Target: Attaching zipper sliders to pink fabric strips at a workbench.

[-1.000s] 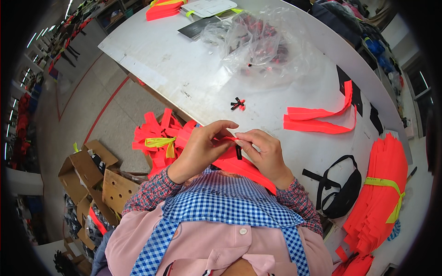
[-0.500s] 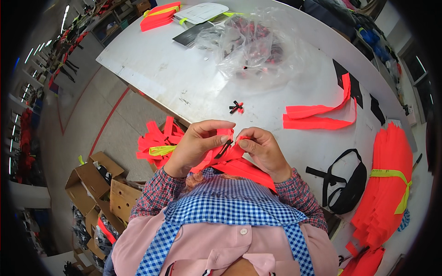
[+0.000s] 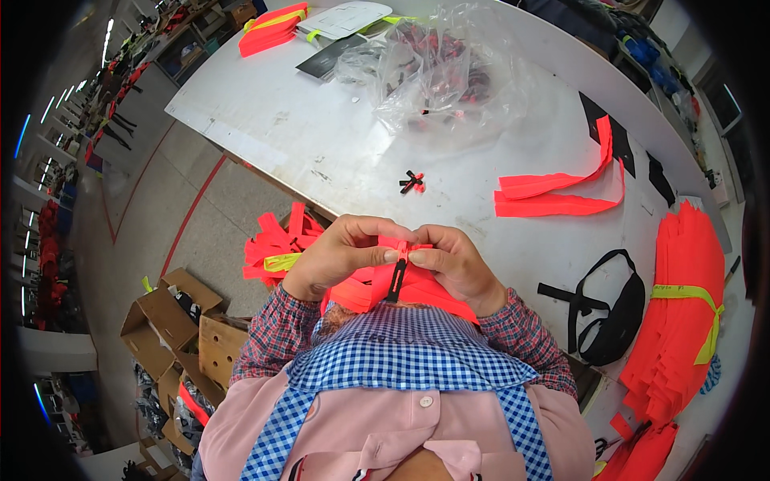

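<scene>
Neon-orange fabric strip [image 3: 433,289] with slim black pull tab [image 3: 396,280]: at near side of white tabletop [image 3: 321,144]. Left hand [image 3: 333,256], right hand [image 3: 461,266]: fingers pinching orange material either side of tab's top. Judged sound practice: keep both sides level, tension even, tab untwisted.

The tape [image 3: 359,294] looks matt cloth, the puller [image 3: 397,280] perhaps smooth plastic.

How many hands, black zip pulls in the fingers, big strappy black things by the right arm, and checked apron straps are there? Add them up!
Hands: 2 (left hand, right hand)
Zip pull: 1
Strappy black thing: 1
Checked straps: 2
Total: 6
</scene>
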`<state>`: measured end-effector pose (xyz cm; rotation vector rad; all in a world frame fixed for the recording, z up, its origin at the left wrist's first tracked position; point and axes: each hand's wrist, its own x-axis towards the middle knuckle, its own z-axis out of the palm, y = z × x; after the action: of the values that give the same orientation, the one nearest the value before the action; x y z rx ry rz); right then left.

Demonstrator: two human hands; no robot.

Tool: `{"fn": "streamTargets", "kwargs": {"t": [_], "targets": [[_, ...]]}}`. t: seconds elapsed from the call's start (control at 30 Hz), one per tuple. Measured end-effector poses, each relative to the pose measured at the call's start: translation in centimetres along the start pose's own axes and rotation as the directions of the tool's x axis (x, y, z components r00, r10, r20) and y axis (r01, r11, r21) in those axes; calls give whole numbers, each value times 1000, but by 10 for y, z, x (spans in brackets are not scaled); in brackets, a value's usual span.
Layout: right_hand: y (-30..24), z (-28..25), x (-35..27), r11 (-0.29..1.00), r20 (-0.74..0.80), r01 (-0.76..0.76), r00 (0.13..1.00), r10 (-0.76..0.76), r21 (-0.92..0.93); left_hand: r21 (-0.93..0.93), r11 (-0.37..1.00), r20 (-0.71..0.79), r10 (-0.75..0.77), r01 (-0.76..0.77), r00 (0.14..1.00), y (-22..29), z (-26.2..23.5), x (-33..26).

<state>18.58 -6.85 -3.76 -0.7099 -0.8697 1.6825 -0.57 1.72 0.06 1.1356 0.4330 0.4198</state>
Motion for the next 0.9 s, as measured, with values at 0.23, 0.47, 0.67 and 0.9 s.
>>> {"fn": "streamTargets", "kwargs": {"t": [0.23,0.47,0.67,0.9], "targets": [[-6,4,-3,959,7,105,994,-107,-265,261,962,103,49,-74,994,15,-2,-2],[-4,12,-4,990,-24,4,1000,-8,-143,56,998,87,-15,10,996,4,-12,-4],[-10,18,-5,980,-31,19,999,-26,-197,-17,1000,63,1,0,998,0,-8,-4],[-8,19,-6,979,-56,10,998,-21,-202,-16,1000,113,-4,5,994,-4,-16,-1]]}}
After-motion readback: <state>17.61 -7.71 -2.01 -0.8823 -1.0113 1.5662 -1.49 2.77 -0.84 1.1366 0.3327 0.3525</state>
